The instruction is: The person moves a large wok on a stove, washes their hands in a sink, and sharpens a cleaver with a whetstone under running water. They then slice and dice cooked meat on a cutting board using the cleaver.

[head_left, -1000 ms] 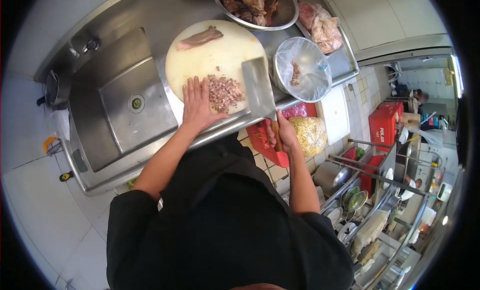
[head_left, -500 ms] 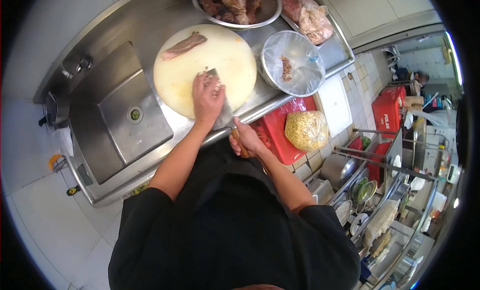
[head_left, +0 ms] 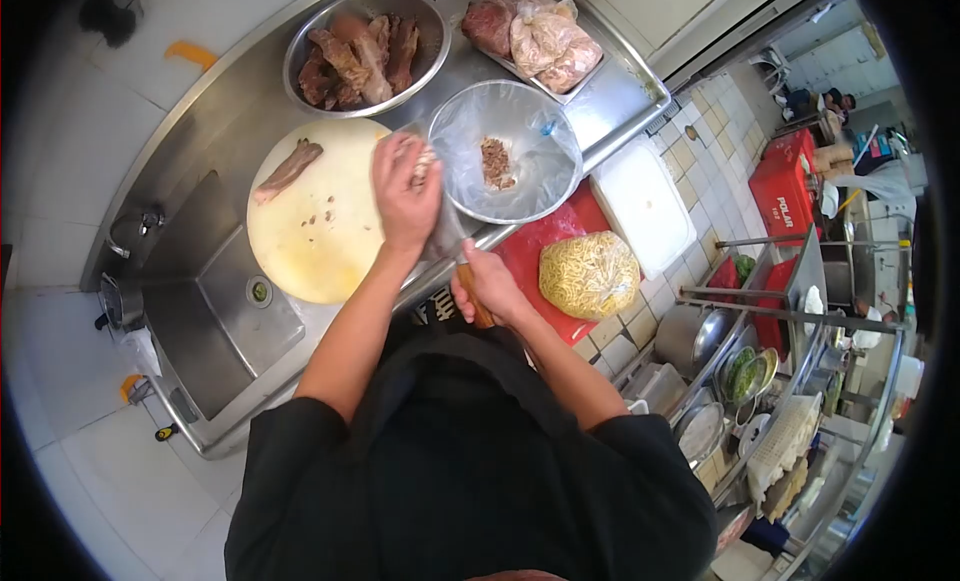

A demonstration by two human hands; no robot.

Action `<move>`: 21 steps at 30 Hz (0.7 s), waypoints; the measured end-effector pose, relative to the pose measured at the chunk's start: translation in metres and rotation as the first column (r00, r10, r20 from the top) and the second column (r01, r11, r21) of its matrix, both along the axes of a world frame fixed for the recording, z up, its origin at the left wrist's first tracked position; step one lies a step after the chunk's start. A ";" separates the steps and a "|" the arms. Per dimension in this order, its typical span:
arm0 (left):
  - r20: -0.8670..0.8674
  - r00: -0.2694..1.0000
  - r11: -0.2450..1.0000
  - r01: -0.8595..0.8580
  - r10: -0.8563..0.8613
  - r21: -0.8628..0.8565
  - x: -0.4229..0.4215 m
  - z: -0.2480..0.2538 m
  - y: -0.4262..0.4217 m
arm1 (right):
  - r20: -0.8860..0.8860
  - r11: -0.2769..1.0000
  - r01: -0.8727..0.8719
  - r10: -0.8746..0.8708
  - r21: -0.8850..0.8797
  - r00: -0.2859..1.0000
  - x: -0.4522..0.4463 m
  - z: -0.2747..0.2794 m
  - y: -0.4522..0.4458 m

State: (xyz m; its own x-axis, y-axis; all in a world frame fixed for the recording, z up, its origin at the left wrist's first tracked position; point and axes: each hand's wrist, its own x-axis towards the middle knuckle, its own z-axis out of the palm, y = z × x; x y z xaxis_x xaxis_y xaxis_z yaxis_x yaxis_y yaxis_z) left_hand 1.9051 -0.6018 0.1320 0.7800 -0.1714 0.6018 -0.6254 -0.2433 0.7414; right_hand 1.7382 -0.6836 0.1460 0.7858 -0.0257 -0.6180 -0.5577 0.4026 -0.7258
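My right hand (head_left: 488, 283) is closed round the wooden handle of a cleaver (head_left: 446, 237), whose wide blade reaches up past the round white cutting board's right edge. Over the blade, my left hand (head_left: 408, 199) curls its fingers on small pieces of chopped meat (head_left: 424, 165), holding them against the metal. Just to the right stands a metal bowl lined with clear plastic (head_left: 530, 203), with chopped meat (head_left: 495, 163) at its bottom. On the cutting board (head_left: 300, 251) lie a strip of cooked meat (head_left: 289, 173) and a few scattered bits.
A metal bowl of large meat pieces (head_left: 365, 66) and a tray with bagged meat (head_left: 555, 46) stand behind. The sink (head_left: 225, 311) is at left. Below the counter edge at right are bagged noodles (head_left: 588, 274) on a red crate and a white lid (head_left: 645, 206).
Both hands and the cleaver have moved from over the cutting board toward the lined bowl, carrying chopped meat. A few bits stay on the board. The camera view has shifted.
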 end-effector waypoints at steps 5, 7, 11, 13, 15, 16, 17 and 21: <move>-0.021 0.989 0.986 0.151 -0.150 0.077 0.007 -0.038 -0.104 | 0.091 0.935 0.328 -0.318 -0.137 0.944 -0.020 0.012 -0.047; -0.108 0.979 0.957 0.193 -0.173 0.215 0.005 -0.053 -0.118 | 0.063 0.872 0.418 -0.417 -0.253 0.907 -0.028 0.005 -0.059; -0.265 0.936 0.946 0.281 -0.233 0.159 0.011 -0.057 -0.084 | 0.126 0.885 0.435 -0.419 -0.168 0.899 -0.047 -0.017 -0.084; -0.288 0.935 0.969 0.236 -0.206 0.075 0.019 -0.055 -0.050 | 0.135 0.946 0.316 -0.304 -0.077 0.943 -0.040 -0.010 -0.083; -0.320 0.941 0.991 0.128 -0.109 0.038 0.028 -0.052 0.001 | 0.125 0.984 0.169 -0.163 -0.047 0.979 -0.031 -0.004 -0.080; -0.376 0.927 0.998 0.028 -0.006 0.053 0.033 -0.052 0.029 | 0.109 0.998 0.039 -0.034 -0.041 0.993 -0.022 -0.008 -0.079; -0.430 0.898 0.995 -0.068 0.092 0.071 0.036 -0.052 0.060 | 0.088 0.999 -0.036 0.034 0.023 0.996 -0.013 -0.015 -0.076; -0.225 0.804 0.718 -0.318 0.551 0.619 0.035 -0.077 0.139 | 0.019 0.952 -0.234 0.235 0.198 0.972 0.018 -0.064 -0.053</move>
